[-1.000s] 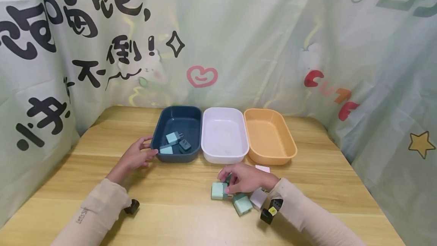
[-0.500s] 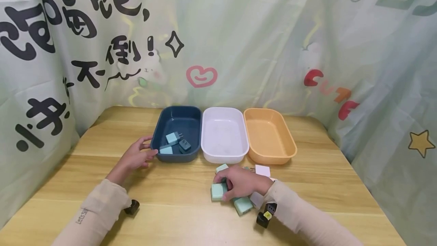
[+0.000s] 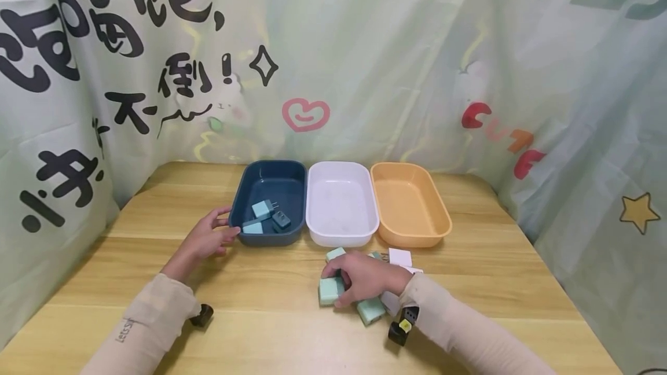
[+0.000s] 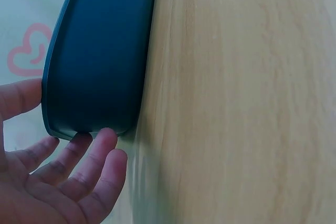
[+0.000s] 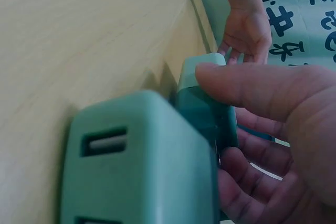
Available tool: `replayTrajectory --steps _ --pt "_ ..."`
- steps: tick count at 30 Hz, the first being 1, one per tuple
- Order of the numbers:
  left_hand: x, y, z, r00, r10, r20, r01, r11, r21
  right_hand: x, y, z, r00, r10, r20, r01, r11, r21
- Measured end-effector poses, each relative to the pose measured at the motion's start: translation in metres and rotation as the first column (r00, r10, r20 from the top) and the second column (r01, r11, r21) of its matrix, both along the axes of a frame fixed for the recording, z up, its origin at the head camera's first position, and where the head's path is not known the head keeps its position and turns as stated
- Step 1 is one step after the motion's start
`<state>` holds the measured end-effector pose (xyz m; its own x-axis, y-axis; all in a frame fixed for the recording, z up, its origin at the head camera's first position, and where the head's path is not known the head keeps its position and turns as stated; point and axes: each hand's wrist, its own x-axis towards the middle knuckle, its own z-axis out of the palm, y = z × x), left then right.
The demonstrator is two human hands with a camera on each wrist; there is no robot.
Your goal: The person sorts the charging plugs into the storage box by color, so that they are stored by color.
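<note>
My right hand (image 3: pixel 359 275) pinches a light green and dark green plug charger (image 3: pixel 330 292) on the table, thumb on its near side; the right wrist view shows the thumb pressed to that charger (image 5: pixel 207 100). Close beside it, a green charger (image 5: pixel 123 161) shows port slots. More green chargers (image 3: pixel 371 310) lie around the hand, partly covered by it. My left hand (image 3: pixel 205 236) touches the left front corner of the dark blue bin (image 3: pixel 271 240), its fingers relaxed; in the left wrist view the fingertips meet the bin wall (image 4: pixel 100 56). Several blue chargers (image 3: pixel 261 209) lie in that bin.
A white bin (image 3: pixel 341 240) and an orange bin (image 3: pixel 415 240) stand to the right of the blue one, in a row. Whitish chargers (image 3: pixel 400 257) lie behind the right wrist, and a grey-lilac one (image 3: pixel 391 303) lies under it. A printed curtain (image 3: pixel 365 74) hangs behind the table.
The right hand has moved slightly left and lowered its grip onto the light green charger, uncovering another green one behind. The left hand stays at the blue bin.
</note>
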<state>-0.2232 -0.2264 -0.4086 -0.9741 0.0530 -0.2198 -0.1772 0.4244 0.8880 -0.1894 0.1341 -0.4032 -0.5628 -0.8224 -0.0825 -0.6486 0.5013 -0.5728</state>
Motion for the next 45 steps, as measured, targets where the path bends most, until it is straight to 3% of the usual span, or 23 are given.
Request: replayTrajectory --steps 22,32,45 --pt "-0.001 -0.003 -0.002 1.000 0.001 0.009 -0.001 1.000 -0.003 -0.012 0.002 0.015 0.999 -0.032 -0.033 0.028 0.993 -0.115" --pt "-0.002 -0.003 -0.001 1.000 0.002 0.003 -0.002 1.000 0.000 -0.027 0.002 0.025 0.995 -0.104 0.011 0.104 0.987 -0.122" --pt "-0.001 -0.002 -0.002 1.000 0.008 -0.003 -0.008 1.000 -0.002 -0.045 -0.003 0.038 0.991 -0.130 0.010 0.130 0.980 -0.148"
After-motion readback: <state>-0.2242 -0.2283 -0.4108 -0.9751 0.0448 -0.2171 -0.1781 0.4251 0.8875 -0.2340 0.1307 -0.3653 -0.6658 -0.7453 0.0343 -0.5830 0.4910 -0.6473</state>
